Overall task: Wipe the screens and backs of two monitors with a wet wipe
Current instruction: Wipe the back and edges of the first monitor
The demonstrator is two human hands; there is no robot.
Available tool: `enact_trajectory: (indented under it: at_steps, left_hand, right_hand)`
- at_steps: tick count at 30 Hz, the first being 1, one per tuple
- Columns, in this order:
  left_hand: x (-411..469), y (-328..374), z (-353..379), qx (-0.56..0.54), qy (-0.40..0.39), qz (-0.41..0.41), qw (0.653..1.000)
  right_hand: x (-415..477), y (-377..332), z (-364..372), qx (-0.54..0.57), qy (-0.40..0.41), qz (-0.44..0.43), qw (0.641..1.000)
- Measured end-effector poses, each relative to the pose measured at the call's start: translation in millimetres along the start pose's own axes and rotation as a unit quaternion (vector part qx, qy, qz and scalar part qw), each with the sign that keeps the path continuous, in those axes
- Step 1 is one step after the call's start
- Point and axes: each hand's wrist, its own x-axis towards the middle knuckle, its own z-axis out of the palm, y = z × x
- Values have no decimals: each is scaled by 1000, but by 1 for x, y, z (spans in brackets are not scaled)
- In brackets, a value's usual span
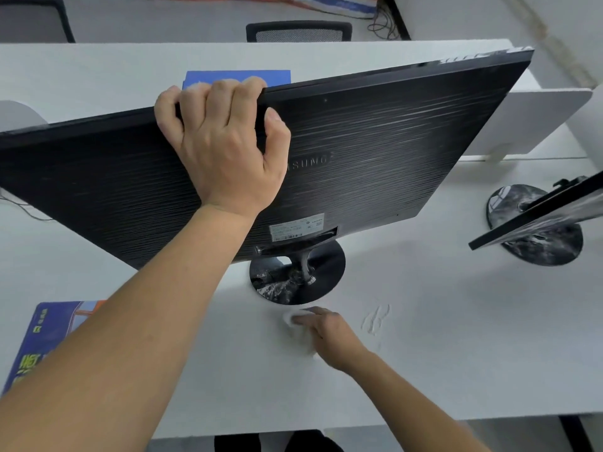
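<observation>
Your left hand [222, 148] clenches the monitor [391, 141] by its top edge, long axis 8 to 2 o'clock, its back at 12 o'clock from your right hand [329, 331], whose blurred fingers [301, 319] rest on the wet wipe [290, 321] on the desk [456, 337], pinching or pressing I cannot tell.

The left hand [222, 148] grips the top edge of the monitor [375, 141], with a box [241, 76] just behind its fingertips. The right hand [329, 334] presses a wipe [292, 321] on the desk [456, 337], with the monitor's base [323, 272] just beyond it. A second monitor [538, 220] stands well to that hand's right, and a pack [39, 340] lies well to its left.
</observation>
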Motion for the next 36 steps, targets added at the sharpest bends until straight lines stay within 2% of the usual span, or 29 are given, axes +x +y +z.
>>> enact_trajectory:
  at_steps: [1, 3, 5, 6, 9, 13, 16, 18, 21, 23, 26, 29, 31, 33, 34, 35, 36]
  left_hand:
    - [0, 0, 0, -1, 0, -1, 1000]
    - [-1, 0, -1, 3, -2, 1, 1000]
    - [-1, 1, -2, 2, -10, 5, 1000]
    - [-1, 1, -3, 1, -14, 5, 1000]
    - [-1, -1, -6, -1, -22, 9, 1000]
    - [-2, -3, -10, 0, -54, 29, 998]
    - [-1, -4, -14, -5, -82, 37, 996]
    - [-1, -6, -16, -12, -99, 46, 994]
    - [-2, -8, -23, -34, -118, 62, 991]
    - [-4, -13, -30, -71, -117, 82, 987]
    - [-16, -23, -42, -185, -99, 109, 972]
    - [-54, -44, -57, -303, -103, 106, 942]
    - [-93, -61, -63, -371, -184, 40, 909]
    - [-127, -79, -69, -407, -335, -126, 841]
    - [-142, -86, -68, -397, -421, -237, 781]
    - [-154, -95, -66, -382, -491, -354, 698]
    - [-164, -103, -63, -373, -530, -464, 604]
  right_hand:
    - [-3, -4, -4, 27, 26, 9, 999]
    - [5, -1, -8, 47, 140, 69, 987]
    - [20, -1, -7, 9, 238, 169, 957]
    - [27, -7, -5, -23, 247, 205, 947]
    - [38, -38, 25, -109, 154, 221, 957]
    - [28, -50, 63, -120, 88, 192, 970]
    - [13, -41, 53, -114, 36, 50, 992]
    - [12, -44, 37, -122, 82, 14, 989]
    - [25, -43, 21, -141, 175, 68, 972]
    - [29, -41, 20, -161, 176, 74, 968]
    - [24, -41, 43, -199, 126, 65, 970]
    - [26, -56, 62, -162, 83, 41, 982]
    - [31, -70, 57, -154, 93, 21, 983]
    - [37, -81, 45, -154, 153, 29, 976]
    - [40, -85, 35, -162, 173, 38, 971]
    - [44, -87, 26, -187, 177, 48, 965]
    - [48, -85, 20, -223, 164, 60, 959]
